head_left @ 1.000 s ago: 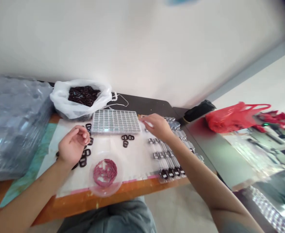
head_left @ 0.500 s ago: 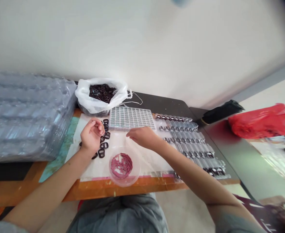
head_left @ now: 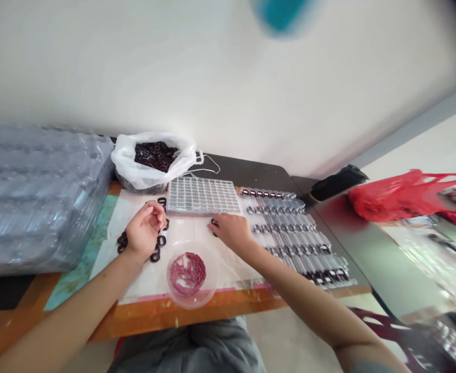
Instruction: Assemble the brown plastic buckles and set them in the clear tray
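Note:
My right hand (head_left: pixel 231 230) pinches a small black buckle-like frame (head_left: pixel 214 227) between thumb and fingers, just in front of the clear compartment tray (head_left: pixel 204 211). On the left, my left hand (head_left: pixel 147 230) is raised with its fingers curled towards the palm; whether anything lies inside them is hidden. Several loose black frames (head_left: pixel 161 241) lie on the white paper under and beside that hand. Between my forearms stands a clear round tub (head_left: pixel 211 277) holding thin pinkish-red sticks (head_left: pixel 191 272).
A white plastic bag (head_left: pixel 132 176) full of black frames stands behind the tray. Rows of clear tubes (head_left: pixel 290 228), some with dark frames, lie to the right. Plastic-wrapped stacks (head_left: pixel 37 207) fill the left. A red bag (head_left: pixel 386 197) is at far right.
My right hand has moved slightly right and down, and a black frame now shows in its fingers. My left hand keeps its curled pose. The whole view has shifted slightly.

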{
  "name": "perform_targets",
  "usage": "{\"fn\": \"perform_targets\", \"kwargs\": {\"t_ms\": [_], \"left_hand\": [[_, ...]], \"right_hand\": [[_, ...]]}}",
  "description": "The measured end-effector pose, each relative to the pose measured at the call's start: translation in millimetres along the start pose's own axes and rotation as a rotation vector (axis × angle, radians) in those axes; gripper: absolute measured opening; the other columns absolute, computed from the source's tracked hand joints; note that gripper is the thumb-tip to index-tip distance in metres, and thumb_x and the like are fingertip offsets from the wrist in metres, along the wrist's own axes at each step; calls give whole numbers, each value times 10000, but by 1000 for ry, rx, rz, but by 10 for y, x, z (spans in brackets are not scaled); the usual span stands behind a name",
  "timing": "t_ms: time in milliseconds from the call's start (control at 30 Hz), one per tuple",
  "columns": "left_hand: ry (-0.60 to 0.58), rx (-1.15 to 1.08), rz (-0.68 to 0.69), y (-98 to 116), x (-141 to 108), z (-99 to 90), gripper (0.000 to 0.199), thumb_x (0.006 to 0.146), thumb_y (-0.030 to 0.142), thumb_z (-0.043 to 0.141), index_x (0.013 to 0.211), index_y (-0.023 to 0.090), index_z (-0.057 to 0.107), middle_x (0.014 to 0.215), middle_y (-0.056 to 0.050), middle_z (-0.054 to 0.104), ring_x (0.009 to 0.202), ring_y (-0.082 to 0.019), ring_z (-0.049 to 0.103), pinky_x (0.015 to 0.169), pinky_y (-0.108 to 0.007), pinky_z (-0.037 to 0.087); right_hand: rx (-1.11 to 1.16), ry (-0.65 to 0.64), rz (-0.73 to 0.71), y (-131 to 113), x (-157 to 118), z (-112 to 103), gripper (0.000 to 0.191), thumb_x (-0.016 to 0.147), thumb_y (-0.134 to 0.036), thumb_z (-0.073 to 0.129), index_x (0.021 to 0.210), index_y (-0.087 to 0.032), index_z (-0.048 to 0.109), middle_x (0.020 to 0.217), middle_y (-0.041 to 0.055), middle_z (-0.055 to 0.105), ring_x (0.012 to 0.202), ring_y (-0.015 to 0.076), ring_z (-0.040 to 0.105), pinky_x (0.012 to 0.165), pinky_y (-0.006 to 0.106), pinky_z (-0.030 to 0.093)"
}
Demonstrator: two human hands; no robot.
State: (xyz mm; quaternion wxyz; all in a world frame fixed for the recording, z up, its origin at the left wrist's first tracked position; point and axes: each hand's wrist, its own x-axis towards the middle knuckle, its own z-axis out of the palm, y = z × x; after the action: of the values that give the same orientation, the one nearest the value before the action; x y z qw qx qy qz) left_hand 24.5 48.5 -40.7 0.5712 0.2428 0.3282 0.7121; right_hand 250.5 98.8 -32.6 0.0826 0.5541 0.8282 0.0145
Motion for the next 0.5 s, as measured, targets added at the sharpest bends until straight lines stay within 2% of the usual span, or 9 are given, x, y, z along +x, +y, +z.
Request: {"fn": "perform_targets", "kwargs": {"t_ms": [133,233,300,400,500], "left_hand": [[-16,20,9,5,0,-7,133,715,280,610,655,162,630,548,-8,466,480,-118,454,476,-230,371],[-36,6,-10,-2,2,-18,104,715,255,623,666,164,633,555,-3,472,485,-114,455,480,-225,374],[-59,0,-44,-18,4,-25,104,721,263,652,690,163,651,560,-1,490,489,-111,459,486,-225,384],[-137,72,-147,-63,4,-28,170,725,308,744,766,150,697,603,-18,564,521,-122,507,497,-228,409],[-221,125,-259,-133,-1,-28,325,708,386,829,902,148,722,730,-66,666,607,-160,591,538,-251,462]], "right_hand": [[19,9,-36,2,-26,-20,205,930,-265,513,922,-205,709,923,81,761,789,200,697,584,264,388],[37,13,-62,7,-134,-171,165,896,-228,543,886,-217,707,917,54,764,779,181,690,567,256,348],[106,61,-113,-14,-213,-322,123,885,-249,577,880,-238,700,894,7,761,749,153,673,565,249,329],[253,287,-285,-94,-268,-532,106,910,-288,588,884,-253,684,834,-35,735,697,112,626,570,244,318],[204,521,-518,-212,-202,-620,198,976,-299,523,850,-236,662,799,-21,699,712,118,578,547,266,287]]}}
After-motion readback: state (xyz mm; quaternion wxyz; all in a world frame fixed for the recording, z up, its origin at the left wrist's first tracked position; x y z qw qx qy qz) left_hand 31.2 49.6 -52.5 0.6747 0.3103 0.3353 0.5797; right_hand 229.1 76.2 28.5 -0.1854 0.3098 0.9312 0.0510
